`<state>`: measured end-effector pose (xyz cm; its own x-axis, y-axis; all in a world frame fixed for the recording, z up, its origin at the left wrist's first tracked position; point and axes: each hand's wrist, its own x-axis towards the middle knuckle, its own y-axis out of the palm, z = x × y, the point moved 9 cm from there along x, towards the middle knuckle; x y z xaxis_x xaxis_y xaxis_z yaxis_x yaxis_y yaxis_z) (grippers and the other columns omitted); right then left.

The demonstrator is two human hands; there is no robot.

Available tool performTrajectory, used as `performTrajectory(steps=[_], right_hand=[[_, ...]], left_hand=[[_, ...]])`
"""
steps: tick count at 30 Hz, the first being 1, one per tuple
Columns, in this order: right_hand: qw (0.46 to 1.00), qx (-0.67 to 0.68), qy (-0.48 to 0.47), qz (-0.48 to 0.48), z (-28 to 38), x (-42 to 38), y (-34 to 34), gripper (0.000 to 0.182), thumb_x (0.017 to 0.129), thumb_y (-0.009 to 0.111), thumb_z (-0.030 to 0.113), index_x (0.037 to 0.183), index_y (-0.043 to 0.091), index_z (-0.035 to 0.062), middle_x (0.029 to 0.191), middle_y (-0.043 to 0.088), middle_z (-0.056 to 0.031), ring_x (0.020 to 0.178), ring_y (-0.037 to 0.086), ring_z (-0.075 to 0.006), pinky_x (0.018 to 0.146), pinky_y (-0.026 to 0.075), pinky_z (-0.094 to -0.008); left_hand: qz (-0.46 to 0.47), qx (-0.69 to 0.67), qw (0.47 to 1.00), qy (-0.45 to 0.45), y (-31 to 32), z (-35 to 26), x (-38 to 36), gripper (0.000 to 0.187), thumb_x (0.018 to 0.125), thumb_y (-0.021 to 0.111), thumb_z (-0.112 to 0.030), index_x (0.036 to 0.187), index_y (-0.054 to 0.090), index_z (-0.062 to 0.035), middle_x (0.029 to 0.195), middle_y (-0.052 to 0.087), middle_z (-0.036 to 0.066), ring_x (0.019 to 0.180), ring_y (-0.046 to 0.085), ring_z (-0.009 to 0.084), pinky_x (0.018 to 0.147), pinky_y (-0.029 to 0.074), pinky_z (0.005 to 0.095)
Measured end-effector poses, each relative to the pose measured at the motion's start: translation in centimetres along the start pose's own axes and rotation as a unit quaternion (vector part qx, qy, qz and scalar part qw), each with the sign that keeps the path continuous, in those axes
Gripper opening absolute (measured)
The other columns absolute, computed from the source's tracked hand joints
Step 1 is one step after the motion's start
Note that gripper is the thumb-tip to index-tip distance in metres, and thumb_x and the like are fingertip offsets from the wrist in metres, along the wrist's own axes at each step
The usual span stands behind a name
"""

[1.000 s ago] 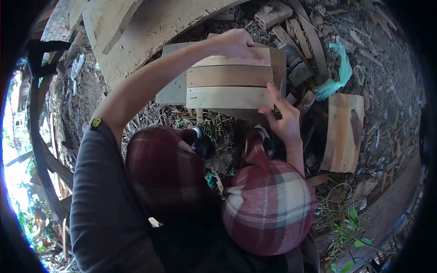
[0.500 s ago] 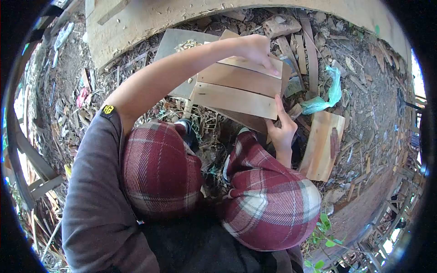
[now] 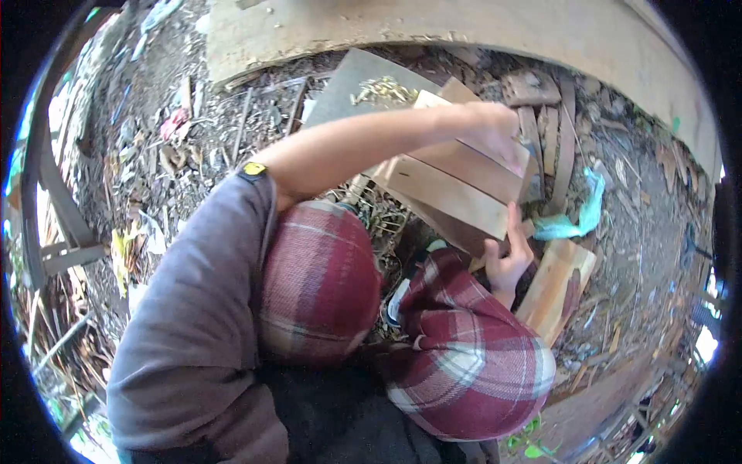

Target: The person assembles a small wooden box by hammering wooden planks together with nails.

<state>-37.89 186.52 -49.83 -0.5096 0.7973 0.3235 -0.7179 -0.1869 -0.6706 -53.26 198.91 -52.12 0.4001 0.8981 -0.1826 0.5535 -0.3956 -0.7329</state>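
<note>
A slatted wooden box (image 3: 448,192), made of thin pale boards, lies tilted in front of my knees. My left hand (image 3: 493,131) reaches across it and grips its far right end, though the fingers are partly blurred. At the near right corner of the box is my right hand (image 3: 510,259), with its index finger against the board end and its thumb apart beneath; the other fingers are hardly visible. Under and behind the box sits a grey flat board (image 3: 349,81) bearing a small heap of pale chips (image 3: 384,91).
To the right are a joined wooden panel (image 3: 550,282) and a green plastic bag (image 3: 580,216). A brick-like block (image 3: 531,87) and narrow wood strips lie behind. A large plywood sheet (image 3: 371,27) runs along the back. Scraps and litter cover the ground.
My view has shifted, so the scene sits further right and the box appears more slanted. Both hands stay at the same end of the box.
</note>
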Motion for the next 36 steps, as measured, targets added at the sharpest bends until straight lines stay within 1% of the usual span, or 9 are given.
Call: performTrajectory(steps=[6, 11, 14, 18, 22, 23, 27, 32, 36], right_hand=[[0.990, -0.137, -0.020, 0.033, 2.0, 1.3, 0.1, 0.047, 0.086, 0.064, 0.025, 0.123, 0.056, -0.0036, 0.130, 0.052, -0.0212, 0.124, 0.047, -0.0367, 0.099, 0.041, -0.0416], [0.977, -0.177, -0.035, 0.112, 2.4, 2.0, 0.5, 0.044, 0.086, 0.063, 0.021, 0.123, 0.056, -0.0017, 0.127, 0.054, -0.0193, 0.124, 0.046, -0.0379, 0.102, 0.039, -0.0444], [0.974, -0.181, -0.034, 0.131, 2.3, 2.0, 0.8, 0.043, 0.085, 0.064, 0.020, 0.122, 0.057, -0.0009, 0.126, 0.055, -0.0198, 0.125, 0.045, -0.0383, 0.104, 0.037, -0.0455], [0.957, -0.228, -0.055, 0.172, 3.2, 2.8, 1.0, 0.042, 0.084, 0.064, 0.019, 0.121, 0.058, 0.0005, 0.127, 0.054, -0.0194, 0.125, 0.045, -0.0383, 0.106, 0.034, -0.0468], [0.963, -0.218, -0.008, 0.156, 4.1, 4.8, 0.3, 0.066, 0.077, 0.071, 0.030, 0.131, 0.047, -0.0009, 0.135, 0.046, -0.0238, 0.127, 0.041, -0.0402, 0.107, 0.032, -0.0479], [0.958, -0.245, 0.007, 0.151, 4.1, 5.2, 0.2, 0.087, 0.073, 0.074, 0.039, 0.138, 0.035, -0.0030, 0.140, 0.037, -0.0258, 0.134, 0.031, -0.0411, 0.110, 0.025, -0.0484], [0.926, -0.284, -0.032, 0.249, 3.1, 6.6, 1.5, 0.104, 0.067, 0.075, 0.047, 0.141, 0.026, -0.0073, 0.143, 0.034, -0.0245, 0.139, 0.020, -0.0395, 0.113, 0.013, -0.0498], [0.909, -0.288, -0.019, 0.301, 2.1, 7.1, 1.8, 0.103, 0.064, 0.077, 0.046, 0.141, 0.029, -0.0030, 0.143, 0.037, -0.0214, 0.139, 0.022, -0.0377, 0.112, 0.012, -0.0529], [0.896, -0.306, -0.028, 0.321, 2.1, 7.2, 1.9, 0.100, 0.064, 0.078, 0.045, 0.140, 0.033, -0.0012, 0.142, 0.038, -0.0217, 0.138, 0.024, -0.0369, 0.113, 0.013, -0.0527]], left_hand=[[-0.034, 0.162, 0.986, 0.021, 0.1, -2.1, -1.8, 0.050, 0.074, 0.062, -0.050, 0.089, 0.071, -0.0030, 0.093, 0.069, 0.014, 0.095, 0.064, 0.0291, 0.085, 0.046, 0.0417], [-0.137, 0.209, 0.967, -0.045, 1.1, -4.1, -3.1, 0.045, 0.075, 0.058, -0.032, 0.107, 0.063, -0.0009, 0.100, 0.060, 0.013, 0.100, 0.054, 0.0272, 0.091, 0.035, 0.0376], [-0.341, 0.167, 0.924, -0.031, 1.1, -4.3, -4.6, 0.041, 0.078, 0.056, -0.025, 0.110, 0.060, -0.0001, 0.098, 0.061, 0.013, 0.100, 0.054, 0.0263, 0.090, 0.035, 0.0363], [-0.315, 0.129, 0.940, -0.009, 1.2, -4.3, -4.9, 0.048, 0.078, 0.055, -0.021, 0.120, 0.054, 0.0023, 0.100, 0.061, 0.014, 0.104, 0.055, 0.0265, 0.100, 0.033, 0.0381], [-0.341, 0.077, 0.936, -0.032, 0.3, -3.8, -5.1, 0.059, 0.079, 0.054, -0.019, 0.130, 0.043, 0.0077, 0.107, 0.059, 0.017, 0.110, 0.054, 0.0279, 0.105, 0.032, 0.0383], [-0.355, 0.054, 0.932, -0.041, 0.0, -3.7, -5.2, 0.060, 0.080, 0.054, -0.019, 0.132, 0.040, 0.0089, 0.110, 0.058, 0.018, 0.111, 0.054, 0.0282, 0.105, 0.033, 0.0382], [-0.380, 0.016, 0.923, -0.059, -0.4, -3.4, -5.6, 0.067, 0.080, 0.052, -0.015, 0.136, 0.028, 0.0122, 0.127, 0.049, 0.023, 0.115, 0.052, 0.0307, 0.103, 0.035, 0.0390], [-0.362, 0.015, 0.929, -0.072, -0.5, -3.0, -4.7, 0.087, 0.070, 0.064, -0.014, 0.138, 0.019, 0.0141, 0.134, 0.043, 0.027, 0.120, 0.048, 0.0356, 0.106, 0.032, 0.0400], [-0.246, -0.172, 0.952, -0.057, -3.9, -0.5, -4.3, 0.058, 0.070, 0.066, -0.013, 0.125, 0.052, -0.0008, 0.122, 0.054, 0.025, 0.109, 0.056, 0.0339, 0.093, 0.046, 0.0398]])
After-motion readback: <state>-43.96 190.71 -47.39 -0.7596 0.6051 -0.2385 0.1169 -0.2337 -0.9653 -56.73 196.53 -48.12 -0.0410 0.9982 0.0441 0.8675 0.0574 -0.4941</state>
